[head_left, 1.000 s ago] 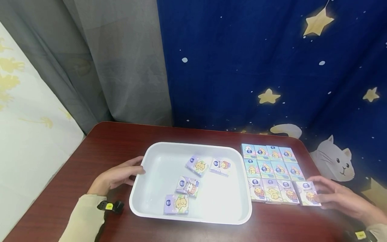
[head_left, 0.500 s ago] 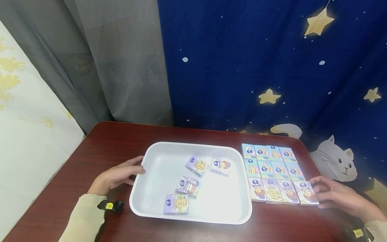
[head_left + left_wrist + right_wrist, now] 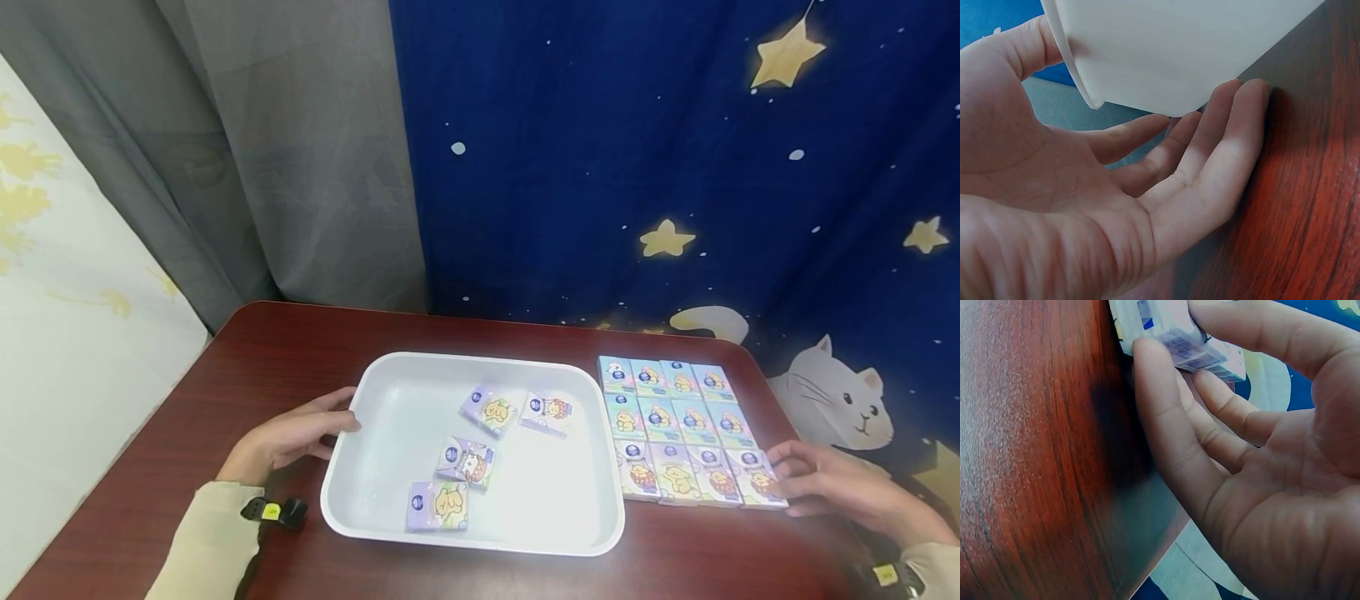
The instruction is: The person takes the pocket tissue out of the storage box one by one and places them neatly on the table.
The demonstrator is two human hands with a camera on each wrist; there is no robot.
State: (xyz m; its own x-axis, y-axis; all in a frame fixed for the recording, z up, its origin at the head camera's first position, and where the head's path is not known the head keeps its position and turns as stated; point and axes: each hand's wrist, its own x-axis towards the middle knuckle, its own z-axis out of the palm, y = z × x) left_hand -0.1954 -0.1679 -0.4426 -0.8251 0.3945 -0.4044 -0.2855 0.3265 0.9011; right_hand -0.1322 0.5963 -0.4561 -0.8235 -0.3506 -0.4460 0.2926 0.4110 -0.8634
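In the head view my left hand (image 3: 296,435) grips the left rim of a white plastic tray (image 3: 408,537). The left wrist view shows its thumb over the rim and its fingers (image 3: 1210,122) against the outer wall. Inside the tray lie several purple tissue packs, among them one pack (image 3: 438,506) near the front. At the right, my right hand (image 3: 843,487) touches the right edge of the end tissue pack (image 3: 756,479) in the front row. Its thumb and fingers (image 3: 1157,375) rest against that pack's end in the right wrist view.
Right of the tray, tissue packs lie side by side in three rows, with blue packs (image 3: 660,419) behind and purple ones in front. The dark red table (image 3: 315,333) ends before a blue star curtain (image 3: 540,167) and a grey curtain (image 3: 322,167).
The end tissue pack has moved slightly left and down against its row, and my right hand has shifted with it. My left hand and the tray have stayed still.
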